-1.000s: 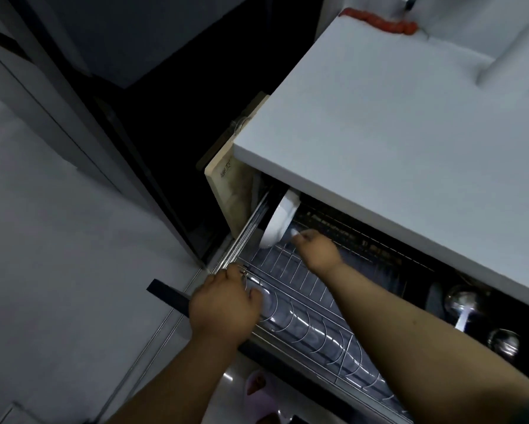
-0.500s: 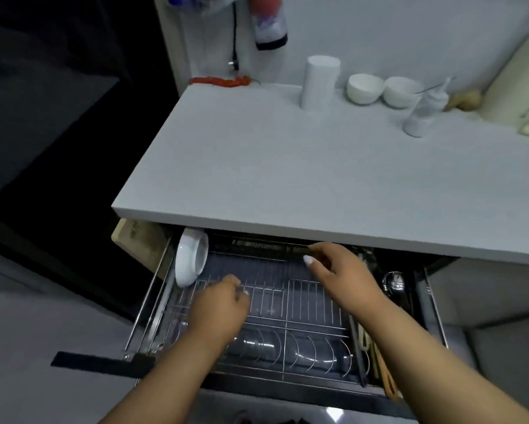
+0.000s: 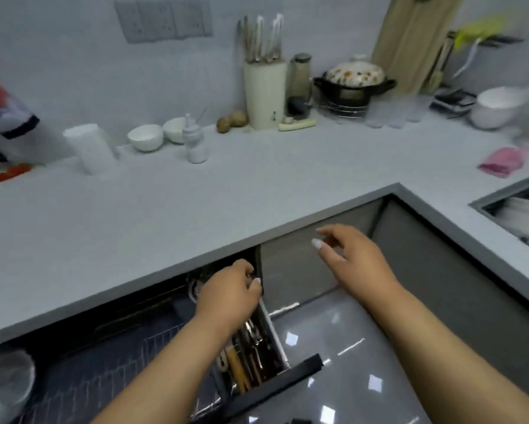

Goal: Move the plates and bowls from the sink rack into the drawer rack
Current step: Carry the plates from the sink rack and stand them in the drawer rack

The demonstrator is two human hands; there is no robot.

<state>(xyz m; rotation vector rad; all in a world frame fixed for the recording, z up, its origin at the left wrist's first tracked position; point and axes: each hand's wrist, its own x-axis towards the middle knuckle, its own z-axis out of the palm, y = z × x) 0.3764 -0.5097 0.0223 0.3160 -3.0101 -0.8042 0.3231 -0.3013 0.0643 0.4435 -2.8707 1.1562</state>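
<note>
The drawer rack is pulled out under the white counter, its wire grid dark and mostly bare. A white bowl stands on edge at the drawer's far left. My left hand hovers over the drawer's right cutlery section, fingers curled, holding nothing visible. My right hand is raised in front of the grey cabinet door, fingers apart and empty. The sink rack with white dishes shows at the right edge.
Cutlery fills the drawer's right compartment. On the counter stand two small white bowls, a knife block, a lidded pot, a large white bowl and a pink cloth.
The view has swung right and up toward the sink corner. Both hands have left the drawer's wire grid; my right hand has lifted out of the drawer, my left moved over the cutlery.
</note>
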